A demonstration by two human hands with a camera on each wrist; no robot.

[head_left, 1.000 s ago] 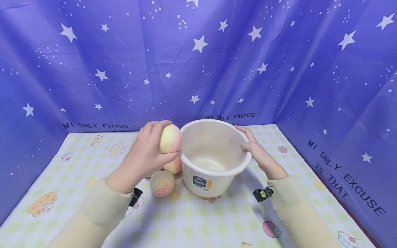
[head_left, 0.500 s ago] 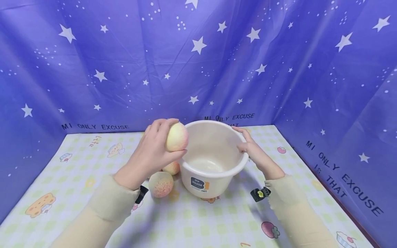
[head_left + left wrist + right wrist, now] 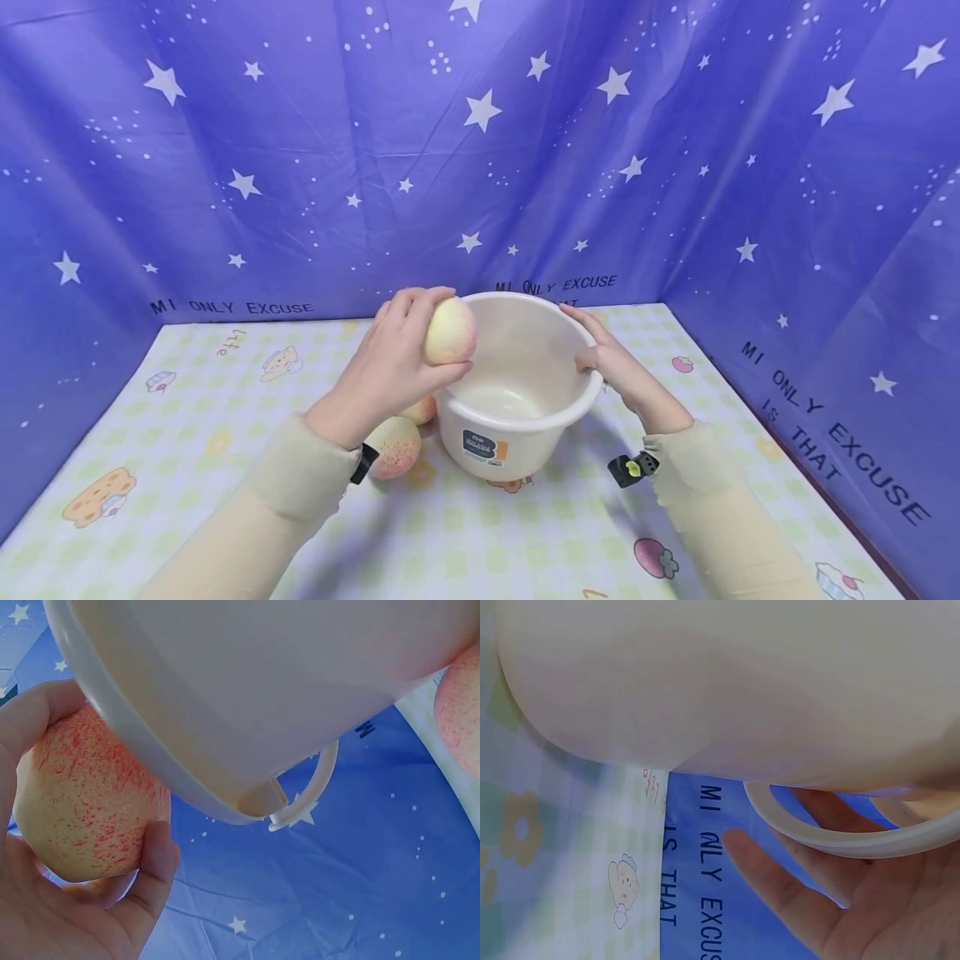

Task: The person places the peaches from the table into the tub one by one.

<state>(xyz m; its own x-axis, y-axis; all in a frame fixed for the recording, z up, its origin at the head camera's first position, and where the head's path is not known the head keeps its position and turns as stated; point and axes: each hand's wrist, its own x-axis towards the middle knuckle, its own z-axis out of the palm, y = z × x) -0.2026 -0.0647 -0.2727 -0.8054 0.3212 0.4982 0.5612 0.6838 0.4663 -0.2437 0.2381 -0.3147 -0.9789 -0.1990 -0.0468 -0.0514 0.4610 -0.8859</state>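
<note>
The left hand (image 3: pixel 393 362) holds a peach (image 3: pixel 451 331), fingers curled round it, at the left rim of the bucket (image 3: pixel 525 422) while the right hand (image 3: pixel 618 371) grips its right side, apparently a placing step that next calls for lowering the peach inside and loosening those fingers.

We find the head view bright, soft shadows on the surface (image 3: pixel 457 537) toward five and seven o'clock, both wrist views dimmer.
</note>
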